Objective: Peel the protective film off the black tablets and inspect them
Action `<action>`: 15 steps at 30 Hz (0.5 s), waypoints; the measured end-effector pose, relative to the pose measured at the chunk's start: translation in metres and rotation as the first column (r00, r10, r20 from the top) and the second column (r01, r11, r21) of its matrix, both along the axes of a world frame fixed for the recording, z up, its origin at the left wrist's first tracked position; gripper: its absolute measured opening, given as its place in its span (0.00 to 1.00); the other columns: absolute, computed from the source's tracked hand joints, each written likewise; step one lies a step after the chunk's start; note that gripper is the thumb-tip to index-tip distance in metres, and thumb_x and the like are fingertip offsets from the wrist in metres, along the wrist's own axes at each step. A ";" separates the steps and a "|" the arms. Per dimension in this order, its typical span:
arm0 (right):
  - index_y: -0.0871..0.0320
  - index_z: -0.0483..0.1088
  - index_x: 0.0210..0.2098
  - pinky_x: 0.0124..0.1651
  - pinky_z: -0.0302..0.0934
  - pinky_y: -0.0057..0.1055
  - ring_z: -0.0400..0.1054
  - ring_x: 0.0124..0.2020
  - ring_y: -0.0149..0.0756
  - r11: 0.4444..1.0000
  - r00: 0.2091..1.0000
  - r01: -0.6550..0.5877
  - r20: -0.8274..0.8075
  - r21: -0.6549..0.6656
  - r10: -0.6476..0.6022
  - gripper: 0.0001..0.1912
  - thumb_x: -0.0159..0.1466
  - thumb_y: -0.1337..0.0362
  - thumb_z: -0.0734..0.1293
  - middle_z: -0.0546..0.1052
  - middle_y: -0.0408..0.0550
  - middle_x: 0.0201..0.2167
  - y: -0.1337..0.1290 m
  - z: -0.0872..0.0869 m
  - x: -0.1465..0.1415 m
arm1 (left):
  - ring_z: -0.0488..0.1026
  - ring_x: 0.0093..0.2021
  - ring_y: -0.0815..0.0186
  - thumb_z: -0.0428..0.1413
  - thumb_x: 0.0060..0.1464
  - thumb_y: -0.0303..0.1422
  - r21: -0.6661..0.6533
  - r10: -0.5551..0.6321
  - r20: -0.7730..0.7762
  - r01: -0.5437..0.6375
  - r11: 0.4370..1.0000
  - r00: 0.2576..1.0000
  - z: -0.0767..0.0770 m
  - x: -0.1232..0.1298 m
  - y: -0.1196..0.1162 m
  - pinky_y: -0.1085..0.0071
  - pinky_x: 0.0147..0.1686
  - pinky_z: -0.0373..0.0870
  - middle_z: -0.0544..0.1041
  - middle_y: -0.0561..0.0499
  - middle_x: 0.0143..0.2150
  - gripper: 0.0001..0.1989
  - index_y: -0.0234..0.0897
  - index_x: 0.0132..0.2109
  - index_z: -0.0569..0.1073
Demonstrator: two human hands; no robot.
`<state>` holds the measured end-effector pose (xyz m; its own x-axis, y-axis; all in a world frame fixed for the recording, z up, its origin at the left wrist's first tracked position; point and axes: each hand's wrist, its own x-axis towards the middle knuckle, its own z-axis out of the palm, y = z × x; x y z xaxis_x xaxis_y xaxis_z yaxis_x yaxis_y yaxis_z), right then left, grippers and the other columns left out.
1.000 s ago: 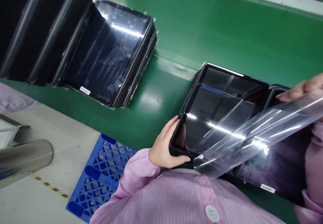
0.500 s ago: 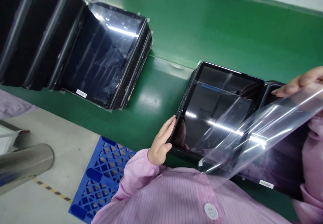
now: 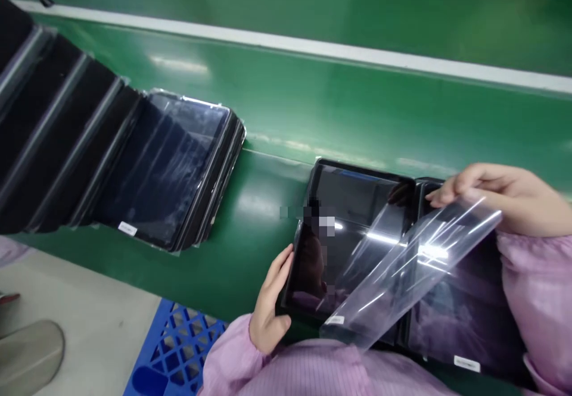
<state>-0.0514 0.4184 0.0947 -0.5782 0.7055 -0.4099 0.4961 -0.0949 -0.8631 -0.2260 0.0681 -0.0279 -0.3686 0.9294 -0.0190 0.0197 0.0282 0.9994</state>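
A dark glossy tablet [image 3: 353,205] lies in front of me on the green table. My left hand [image 3: 272,301] rests against its left edge, fingers stretched out, holding nothing up. Between finger and thumb of my right hand [image 3: 487,193] is the upper end of a clear plastic film [image 3: 402,277]. The film slants down to the left across the tablet, with a small white label at its lower end. Right of the tablet, partly under the film and my right sleeve, is another dark tablet [image 3: 465,318] with a white label.
At the left a stack of dark tablets [image 3: 161,170] stands beside a leaning row of black panels [image 3: 49,134]. A white strip [image 3: 286,41] crosses the green table [image 3: 268,104]. On the floor are a blue plastic pallet [image 3: 179,348] and a grey rounded object [image 3: 31,354].
The view has shifted, so the table items appear lower and further left. My right hand now shows fully, still pinching the film. My left hand stays at the tablet's edge.
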 end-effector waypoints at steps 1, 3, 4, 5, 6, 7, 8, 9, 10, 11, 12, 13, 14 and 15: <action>0.58 0.70 0.22 0.41 0.67 0.41 0.76 0.31 0.37 1.000 0.999 -0.029 -0.015 -0.007 0.029 0.25 0.47 0.44 0.79 0.78 0.49 0.24 0.000 0.001 0.000 | 0.49 0.73 0.43 0.46 0.57 0.62 -0.001 -0.002 -0.013 0.002 1.000 1.000 0.002 0.000 0.000 0.46 0.69 0.52 0.51 0.43 0.75 0.44 0.45 0.72 0.53; 0.56 0.73 0.23 0.40 0.67 0.36 0.76 0.33 0.37 0.997 0.996 -0.074 -0.044 -0.004 0.073 0.21 0.50 0.46 0.78 0.79 0.51 0.26 0.000 0.003 0.001 | 0.49 0.73 0.43 0.47 0.58 0.60 0.012 0.002 -0.044 -0.002 1.000 0.999 0.004 0.001 -0.001 0.45 0.69 0.53 0.51 0.42 0.75 0.42 0.45 0.72 0.53; 0.55 0.74 0.24 0.40 0.67 0.34 0.76 0.34 0.37 0.995 0.994 -0.096 -0.051 -0.003 0.095 0.19 0.53 0.47 0.77 0.79 0.51 0.27 -0.001 0.004 0.002 | 0.49 0.73 0.43 0.47 0.58 0.59 0.026 0.006 -0.054 -0.005 1.000 0.999 0.004 0.001 -0.001 0.45 0.68 0.54 0.52 0.42 0.75 0.42 0.45 0.72 0.53; 0.54 0.74 0.25 0.40 0.67 0.33 0.76 0.35 0.37 0.993 0.992 -0.116 -0.049 -0.004 0.116 0.17 0.56 0.48 0.76 0.79 0.51 0.28 -0.002 0.005 0.003 | 0.50 0.73 0.42 0.49 0.57 0.60 0.033 0.007 -0.054 -0.005 0.999 0.999 0.004 0.002 -0.002 0.46 0.68 0.56 0.52 0.41 0.75 0.43 0.45 0.72 0.54; 0.53 0.75 0.26 0.40 0.67 0.33 0.76 0.36 0.37 0.990 0.990 -0.139 -0.039 -0.010 0.138 0.16 0.57 0.48 0.75 0.80 0.51 0.29 -0.003 0.006 0.004 | 0.52 0.72 0.41 0.50 0.56 0.60 0.023 0.007 -0.042 -0.006 1.000 0.999 0.003 0.002 -0.003 0.46 0.67 0.57 0.53 0.40 0.74 0.44 0.44 0.72 0.55; 0.52 0.75 0.26 0.40 0.67 0.33 0.75 0.36 0.38 0.986 0.986 -0.168 -0.025 -0.017 0.167 0.15 0.58 0.48 0.75 0.80 0.52 0.30 -0.004 0.007 0.005 | 0.53 0.72 0.41 0.50 0.55 0.61 -0.015 0.011 -0.022 -0.011 1.000 1.000 0.002 0.003 -0.003 0.46 0.66 0.58 0.54 0.40 0.74 0.44 0.44 0.72 0.56; 0.51 0.76 0.26 0.40 0.67 0.34 0.75 0.36 0.38 0.980 0.980 -0.199 -0.013 -0.023 0.199 0.15 0.59 0.49 0.74 0.80 0.52 0.31 -0.005 0.008 0.006 | 0.55 0.71 0.41 0.49 0.56 0.61 -0.082 0.021 0.002 -0.020 0.996 1.000 0.001 0.003 -0.003 0.46 0.66 0.59 0.55 0.39 0.73 0.43 0.44 0.71 0.58; 0.51 0.76 0.26 0.41 0.68 0.34 0.75 0.37 0.39 0.972 0.973 -0.231 -0.005 -0.031 0.231 0.14 0.60 0.49 0.74 0.80 0.52 0.32 -0.006 0.009 0.006 | 0.57 0.70 0.42 0.48 0.58 0.60 -0.165 0.037 0.021 -0.033 0.986 0.999 0.000 0.002 -0.003 0.46 0.66 0.59 0.57 0.38 0.72 0.40 0.44 0.70 0.60; 0.50 0.76 0.26 0.42 0.68 0.35 0.75 0.37 0.40 0.964 0.965 -0.262 0.000 -0.043 0.263 0.13 0.61 0.50 0.73 0.80 0.53 0.32 -0.007 0.011 0.006 | 0.60 0.69 0.43 0.46 0.60 0.57 -0.244 0.059 0.028 -0.050 0.969 0.998 -0.001 0.001 -0.003 0.46 0.65 0.60 0.60 0.38 0.70 0.36 0.45 0.69 0.63; 0.50 0.77 0.26 0.44 0.68 0.36 0.75 0.38 0.41 0.954 0.956 -0.294 0.002 -0.060 0.294 0.12 0.61 0.51 0.73 0.80 0.52 0.33 -0.008 0.012 0.006 | 0.62 0.68 0.44 0.44 0.62 0.55 -0.298 0.080 0.021 -0.070 0.952 0.997 -0.002 0.000 -0.002 0.47 0.65 0.60 0.63 0.37 0.68 0.33 0.45 0.67 0.65; 0.50 0.77 0.27 0.46 0.68 0.38 0.75 0.38 0.41 0.941 0.944 -0.330 -0.001 -0.079 0.331 0.12 0.62 0.52 0.73 0.80 0.52 0.33 -0.009 0.013 0.006 | 0.63 0.67 0.44 0.45 0.62 0.55 -0.313 0.090 0.003 -0.084 0.946 0.996 -0.003 -0.002 0.000 0.47 0.65 0.61 0.65 0.37 0.67 0.32 0.45 0.66 0.67; 0.50 0.77 0.27 0.47 0.68 0.39 0.75 0.38 0.42 0.922 0.927 -0.373 -0.003 -0.099 0.375 0.11 0.62 0.53 0.72 0.81 0.52 0.33 -0.010 0.015 0.005 | 0.65 0.66 0.44 0.46 0.61 0.56 -0.292 0.090 -0.020 -0.092 0.952 0.996 -0.003 -0.004 0.001 0.47 0.64 0.63 0.67 0.36 0.65 0.33 0.43 0.65 0.69; 0.50 0.78 0.28 0.48 0.68 0.40 0.76 0.39 0.43 0.895 0.902 -0.430 -0.003 -0.121 0.433 0.11 0.63 0.53 0.71 0.81 0.52 0.34 -0.011 0.016 0.005 | 0.66 0.64 0.43 0.48 0.59 0.57 -0.251 0.089 -0.045 -0.097 0.963 0.995 -0.004 -0.006 0.003 0.48 0.62 0.64 0.68 0.36 0.63 0.35 0.42 0.64 0.70; 0.50 0.78 0.29 0.49 0.68 0.41 0.76 0.39 0.43 0.860 0.868 -0.492 -0.003 -0.137 0.496 0.10 0.64 0.54 0.70 0.81 0.52 0.34 -0.011 0.018 0.004 | 0.68 0.63 0.42 0.50 0.57 0.58 -0.207 0.089 -0.068 -0.101 0.973 0.994 -0.005 -0.008 0.004 0.48 0.61 0.66 0.69 0.35 0.61 0.36 0.41 0.64 0.71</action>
<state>-0.0476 0.4071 0.1128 -0.8219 0.2705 -0.5012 0.5341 0.0605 -0.8432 -0.2339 0.0724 -0.0324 -0.4613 0.8676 -0.1859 0.0646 0.2419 0.9682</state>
